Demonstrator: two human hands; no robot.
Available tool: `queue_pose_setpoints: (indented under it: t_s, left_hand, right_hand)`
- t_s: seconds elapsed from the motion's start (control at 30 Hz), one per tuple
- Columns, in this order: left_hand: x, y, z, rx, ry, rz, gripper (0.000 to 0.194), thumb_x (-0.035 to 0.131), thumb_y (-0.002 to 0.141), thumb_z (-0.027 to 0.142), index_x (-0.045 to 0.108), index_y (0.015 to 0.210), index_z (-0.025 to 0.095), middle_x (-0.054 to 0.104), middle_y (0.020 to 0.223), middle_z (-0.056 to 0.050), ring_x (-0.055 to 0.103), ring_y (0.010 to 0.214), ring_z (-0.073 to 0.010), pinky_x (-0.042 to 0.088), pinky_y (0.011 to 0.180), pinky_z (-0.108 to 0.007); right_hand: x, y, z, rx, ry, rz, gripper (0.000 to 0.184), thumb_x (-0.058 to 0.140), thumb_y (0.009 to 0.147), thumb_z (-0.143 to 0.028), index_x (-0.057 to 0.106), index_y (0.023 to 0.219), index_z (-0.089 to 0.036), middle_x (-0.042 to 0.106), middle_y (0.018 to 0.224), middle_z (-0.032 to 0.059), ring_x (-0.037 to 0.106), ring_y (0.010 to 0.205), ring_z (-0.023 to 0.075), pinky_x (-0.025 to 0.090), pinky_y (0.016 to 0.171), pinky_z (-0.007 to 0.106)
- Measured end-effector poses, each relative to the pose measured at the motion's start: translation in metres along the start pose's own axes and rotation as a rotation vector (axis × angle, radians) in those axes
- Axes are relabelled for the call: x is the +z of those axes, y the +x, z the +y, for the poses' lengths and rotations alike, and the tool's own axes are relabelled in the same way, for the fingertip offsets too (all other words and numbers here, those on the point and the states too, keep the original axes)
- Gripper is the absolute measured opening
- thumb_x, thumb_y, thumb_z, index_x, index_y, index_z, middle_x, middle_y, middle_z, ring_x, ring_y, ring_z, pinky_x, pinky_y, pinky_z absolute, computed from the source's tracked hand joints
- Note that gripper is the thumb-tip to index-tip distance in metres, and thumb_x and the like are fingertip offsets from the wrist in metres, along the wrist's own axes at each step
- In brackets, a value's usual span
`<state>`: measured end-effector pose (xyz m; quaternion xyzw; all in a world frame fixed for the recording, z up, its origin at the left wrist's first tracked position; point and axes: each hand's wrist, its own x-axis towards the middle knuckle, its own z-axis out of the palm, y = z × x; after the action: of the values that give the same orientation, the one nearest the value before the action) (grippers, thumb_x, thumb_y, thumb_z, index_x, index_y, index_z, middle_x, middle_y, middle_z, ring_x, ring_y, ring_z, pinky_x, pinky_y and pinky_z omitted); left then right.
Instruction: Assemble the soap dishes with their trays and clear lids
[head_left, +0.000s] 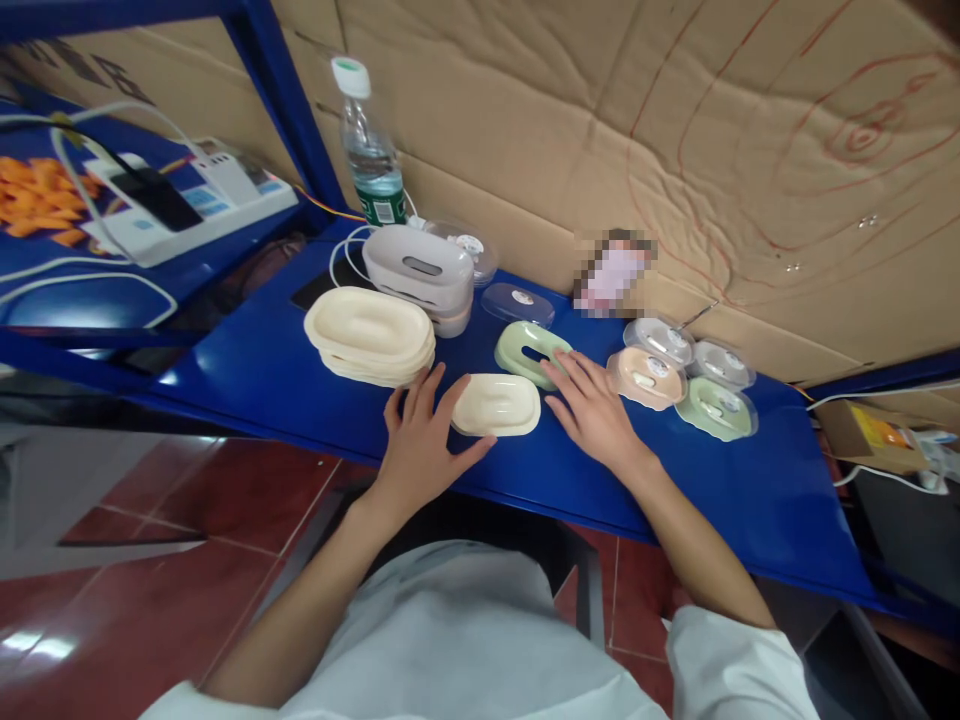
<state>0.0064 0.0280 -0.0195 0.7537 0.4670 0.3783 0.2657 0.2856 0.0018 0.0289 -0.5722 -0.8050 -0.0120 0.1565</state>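
Along its middle, the bench (780,510) is bearing a cream tray (499,406), the left hand (418,447) loosely framing its end, wide open, gripping nothing. The right hand (598,412), spread and ungripping, is resting at the green cover (514,347), perhaps steadying it.

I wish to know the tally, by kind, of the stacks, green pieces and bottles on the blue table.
Stacks, cream and grey: 2
Green pieces, left and right: 2
Bottle: 1
Total: 5
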Motion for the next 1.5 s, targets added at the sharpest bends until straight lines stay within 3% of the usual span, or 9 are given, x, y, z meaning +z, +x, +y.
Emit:
queue_pose_setpoints:
  t_s: [0.17,0.37,0.53,0.7,0.9,1.03,1.2,1.3,1.5]
  left_hand:
    - [-0.001,0.0,-0.007,-0.009,-0.088,-0.072,0.034,0.086,0.087,0.044,0.08,0.117,0.032,0.069,0.147,-0.013,0.055,0.144,-0.0428,0.01,0.133,-0.062]
    - [-0.005,-0.001,-0.001,-0.279,-0.636,-0.052,0.055,0.095,0.076,0.039,0.072,0.126,0.03,0.053,0.159,-0.01,0.063,0.133,-0.0333,0.052,0.114,-0.048]
    - [0.002,0.008,0.0,-0.485,-1.07,0.092,0.078,0.099,0.066,0.021,0.063,0.134,0.029,0.056,0.157,-0.009,0.063,0.133,-0.0256,0.058,0.102,-0.031]
    - [-0.004,0.015,0.001,-0.652,-1.302,0.029,0.069,0.089,0.082,0.029,0.061,0.145,0.031,0.073,0.133,-0.006,0.073,0.115,-0.0212,0.063,0.099,-0.037]
    - [0.001,0.021,-0.005,-0.692,-1.387,-0.109,0.045,0.091,0.086,0.041,0.077,0.121,0.016,0.082,0.113,-0.011,0.079,0.101,-0.0258,0.066,0.095,-0.04]
    - [0.005,0.022,-0.008,-0.689,-1.413,-0.078,0.049,0.094,0.083,0.046,0.078,0.121,0.019,0.082,0.114,-0.009,0.078,0.097,-0.0236,0.066,0.089,-0.037]
    - [0.004,0.018,-0.007,-0.69,-1.38,-0.131,0.051,0.094,0.082,0.053,0.08,0.118,0.02,0.082,0.111,-0.007,0.076,0.097,-0.0203,0.061,0.078,-0.023]
    - [0.003,0.015,-0.007,-0.697,-1.352,-0.181,0.051,0.092,0.083,0.056,0.081,0.118,0.02,0.081,0.11,-0.007,0.074,0.098,-0.0187,0.059,0.08,-0.021]
    - [0.006,0.019,-0.008,-0.687,-1.362,-0.177,0.049,0.092,0.084,0.053,0.08,0.119,0.021,0.08,0.105,-0.005,0.073,0.092,-0.0171,0.058,0.074,-0.02]
  right_hand:
    - [0.027,0.007,0.017,0.118,0.137,0.087,0.04,0.052,0.112,-0.044,0.072,0.139,-0.023,0.074,0.142,0.0117,0.063,0.139,0.0317,0.052,0.117,0.056]
    - [0.015,-0.003,0.012,0.168,0.361,0.314,0.033,0.054,0.11,-0.044,0.079,0.122,-0.027,0.082,0.118,0.0086,0.074,0.114,0.0287,0.06,0.106,0.055]
    - [0.02,-0.004,-0.011,-0.064,0.43,0.108,0.028,0.057,0.11,-0.038,0.079,0.124,-0.027,0.081,0.121,0.0075,0.074,0.12,0.0264,0.059,0.109,0.053]
    - [0.032,-0.004,-0.026,-0.191,0.309,0.009,0.028,0.058,0.11,-0.037,0.077,0.127,-0.024,0.08,0.127,0.0102,0.071,0.127,0.0261,0.057,0.11,0.05]
    - [0.028,0.006,-0.009,-0.207,0.293,0.004,0.04,0.05,0.112,-0.051,0.078,0.125,-0.026,0.078,0.131,0.0104,0.069,0.132,0.0283,0.055,0.113,0.051]
    - [0.038,0.043,0.02,0.034,0.298,0.2,0.051,0.031,0.115,-0.045,0.066,0.145,-0.024,0.067,0.152,0.0126,0.057,0.146,0.0275,0.045,0.123,0.055]
    - [0.058,0.08,0.039,0.171,0.118,0.091,0.061,0.049,0.109,-0.052,0.051,0.161,-0.019,0.058,0.157,0.018,0.046,0.151,0.0363,0.039,0.123,0.063]
    - [0.059,0.07,0.042,0.196,0.053,0.125,0.059,0.062,0.104,-0.054,0.06,0.154,-0.022,0.062,0.142,0.0181,0.054,0.136,0.0378,0.047,0.114,0.063]
    - [0.045,0.023,0.044,0.127,0.125,0.231,0.038,0.056,0.11,-0.042,0.073,0.139,-0.024,0.067,0.123,0.0135,0.062,0.119,0.0308,0.054,0.109,0.055]
